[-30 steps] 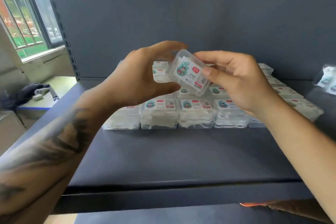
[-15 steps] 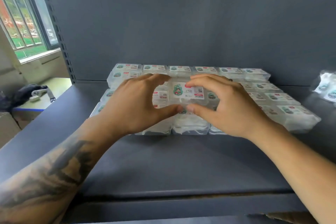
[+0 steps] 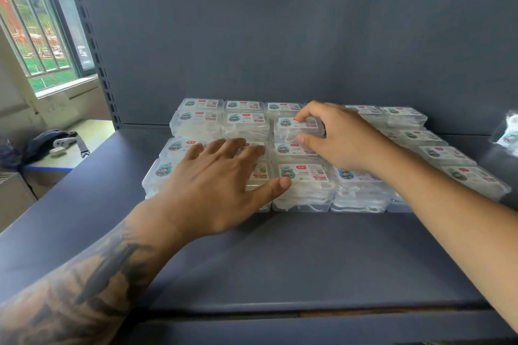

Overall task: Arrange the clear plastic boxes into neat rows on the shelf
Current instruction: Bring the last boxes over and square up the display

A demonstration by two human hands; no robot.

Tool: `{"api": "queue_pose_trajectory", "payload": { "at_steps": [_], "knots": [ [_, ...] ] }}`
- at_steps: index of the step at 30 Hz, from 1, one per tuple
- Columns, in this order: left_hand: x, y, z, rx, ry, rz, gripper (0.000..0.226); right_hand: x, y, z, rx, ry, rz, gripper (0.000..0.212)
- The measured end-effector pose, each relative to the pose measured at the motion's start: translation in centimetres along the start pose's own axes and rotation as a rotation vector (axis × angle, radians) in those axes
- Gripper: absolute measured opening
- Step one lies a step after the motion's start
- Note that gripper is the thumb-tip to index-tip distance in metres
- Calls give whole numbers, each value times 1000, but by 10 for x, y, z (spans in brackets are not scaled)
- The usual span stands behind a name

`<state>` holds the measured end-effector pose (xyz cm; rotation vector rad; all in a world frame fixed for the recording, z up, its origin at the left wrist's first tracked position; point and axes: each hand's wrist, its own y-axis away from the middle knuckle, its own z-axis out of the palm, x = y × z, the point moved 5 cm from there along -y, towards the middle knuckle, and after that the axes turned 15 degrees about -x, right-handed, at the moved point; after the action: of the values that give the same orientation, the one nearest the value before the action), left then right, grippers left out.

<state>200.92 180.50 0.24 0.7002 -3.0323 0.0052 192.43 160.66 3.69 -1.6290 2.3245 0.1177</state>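
The right hand pinches a box in the rows on the shelf, while the left hand lies flat, fingers straight, on the front boxes.

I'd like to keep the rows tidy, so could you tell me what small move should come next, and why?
Probably let go: the right hand pinches a clear plastic box that already seems seated in the second tier, in line with its neighbours, while the left hand rests flat on the front boxes.

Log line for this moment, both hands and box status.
left hand: open, flat over front boxes | right hand: pinching clear box atop stack | shelf: boxes in rows | step: placing
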Motion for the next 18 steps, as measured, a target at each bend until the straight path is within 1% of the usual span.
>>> {"api": "queue_pose_trajectory", "payload": {
  "at_steps": [3,8,13,18],
  "knots": [
    [-1,-1,0,2,1,-4,91,2,-7,1,9,9,-3,29],
    [-2,-3,1,-8,11,-7,89,1,-11,2,45,22,3,35],
    [0,-2,1,-7,9,-3,89,0,-12,7,9,54,-3,42],
    [0,-3,0,-6,-12,-21,87,2,-11,11,-53,7,6,47]
  ]
}}
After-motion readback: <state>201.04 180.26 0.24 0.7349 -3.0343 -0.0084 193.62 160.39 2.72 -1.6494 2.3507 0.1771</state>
